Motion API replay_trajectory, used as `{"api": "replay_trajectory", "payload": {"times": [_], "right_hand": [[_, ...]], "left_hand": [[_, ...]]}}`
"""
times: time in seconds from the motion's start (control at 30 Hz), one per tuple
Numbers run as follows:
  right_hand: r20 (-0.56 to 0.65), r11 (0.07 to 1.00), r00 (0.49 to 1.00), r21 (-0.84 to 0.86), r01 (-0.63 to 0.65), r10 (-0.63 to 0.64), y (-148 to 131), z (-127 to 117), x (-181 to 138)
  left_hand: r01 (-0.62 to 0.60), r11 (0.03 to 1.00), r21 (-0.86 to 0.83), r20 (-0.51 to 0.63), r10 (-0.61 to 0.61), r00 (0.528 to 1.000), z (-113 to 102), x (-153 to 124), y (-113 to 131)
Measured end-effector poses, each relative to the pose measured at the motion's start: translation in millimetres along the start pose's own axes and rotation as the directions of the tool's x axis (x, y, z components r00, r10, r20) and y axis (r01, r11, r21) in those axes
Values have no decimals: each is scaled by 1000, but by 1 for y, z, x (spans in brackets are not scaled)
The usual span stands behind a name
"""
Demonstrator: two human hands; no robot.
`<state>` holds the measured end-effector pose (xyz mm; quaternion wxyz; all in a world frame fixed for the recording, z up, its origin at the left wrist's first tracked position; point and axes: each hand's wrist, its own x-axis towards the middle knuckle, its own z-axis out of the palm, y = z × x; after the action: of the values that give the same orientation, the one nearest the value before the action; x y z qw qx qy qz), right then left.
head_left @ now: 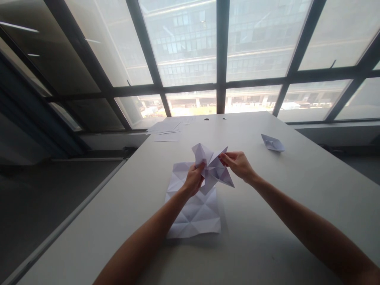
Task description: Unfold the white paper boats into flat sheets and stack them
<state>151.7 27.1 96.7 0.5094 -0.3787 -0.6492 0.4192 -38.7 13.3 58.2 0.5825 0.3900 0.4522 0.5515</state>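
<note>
L hand (194, 179) gripping folded paper (218, 173), R hand (238, 164) pinching upper R flap (216, 159); creased sheet (196, 217) lying below on worktop (255, 233).

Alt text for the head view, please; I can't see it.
A person's left hand grips a white folded paper while the right hand pinches its edge, over a creased sheet on a white table. Another folded piece lies to the right, loose papers far left; windows stand behind.
</note>
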Motion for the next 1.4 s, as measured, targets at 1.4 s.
{"api": "replay_trajectory", "payload": {"times": [1.4], "right_hand": [[-33,870,919,338,-359,392,-16,17,-9]], "left_hand": [[-170,984,-58,74,174,982,-12,12,27]]}}
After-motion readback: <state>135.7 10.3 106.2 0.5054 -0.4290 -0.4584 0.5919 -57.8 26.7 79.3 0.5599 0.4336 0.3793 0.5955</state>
